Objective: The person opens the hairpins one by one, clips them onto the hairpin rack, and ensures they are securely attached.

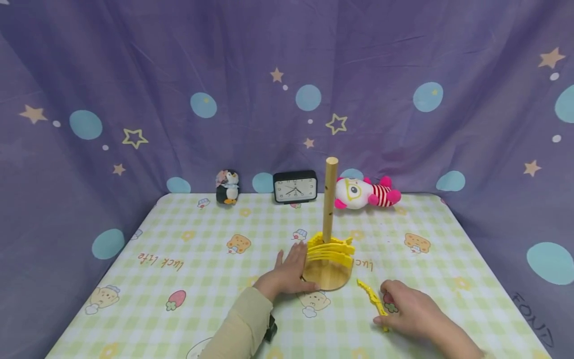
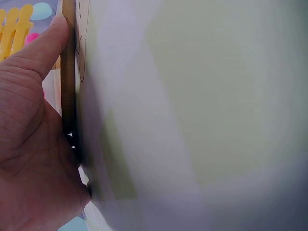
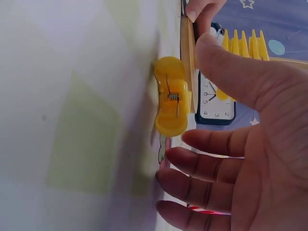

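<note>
A wooden stand has a round base (image 1: 326, 281) and an upright post (image 1: 329, 199). Several yellow clips (image 1: 329, 252) are stacked around the foot of the post. My left hand (image 1: 289, 274) rests against the left side of the base, its fingers extended and its thumb (image 2: 50, 41) along the front rim. To the right of the stand, a separate yellow clip (image 3: 172, 96) with a metal spring lies on the cloth. My right hand (image 1: 410, 309) is beside it, thumb and fingers spread apart around its near end, with a gap showing in the right wrist view.
At the back of the checked tablecloth (image 1: 202, 289) stand a penguin figure (image 1: 227, 187) and a black alarm clock (image 1: 295, 186). Behind the post, a pink and white plush toy (image 1: 365, 193) lies on its side. A purple patterned curtain (image 1: 251, 65) closes off the back and sides.
</note>
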{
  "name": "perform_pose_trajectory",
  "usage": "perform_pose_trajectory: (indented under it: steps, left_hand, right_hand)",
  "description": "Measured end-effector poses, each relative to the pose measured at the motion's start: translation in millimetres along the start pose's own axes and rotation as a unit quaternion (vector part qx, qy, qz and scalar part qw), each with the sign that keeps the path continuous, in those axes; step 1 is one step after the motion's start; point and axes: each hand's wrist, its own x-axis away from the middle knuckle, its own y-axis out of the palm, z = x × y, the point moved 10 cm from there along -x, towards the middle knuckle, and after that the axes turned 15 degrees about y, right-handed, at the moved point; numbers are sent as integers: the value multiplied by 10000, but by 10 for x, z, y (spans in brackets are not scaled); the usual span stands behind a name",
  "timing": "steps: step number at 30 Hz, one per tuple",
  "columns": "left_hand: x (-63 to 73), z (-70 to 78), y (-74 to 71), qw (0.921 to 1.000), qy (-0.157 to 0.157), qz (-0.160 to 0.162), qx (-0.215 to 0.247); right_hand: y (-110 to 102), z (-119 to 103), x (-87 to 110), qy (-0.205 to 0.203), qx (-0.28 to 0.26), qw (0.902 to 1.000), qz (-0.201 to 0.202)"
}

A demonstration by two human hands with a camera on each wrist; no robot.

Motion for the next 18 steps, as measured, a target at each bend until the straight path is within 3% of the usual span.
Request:
perform_pose_trajectory:
  steps: [11,18]
  left_hand:
    - [-48,-74,53,10000,-17,10,52]
    - [-57,-93,70,10000,-7,33,31]
  right_hand:
    - [57,-48,95,-266,429,9987,-11]
    - [104,-63,89,-185,770,9969,8]
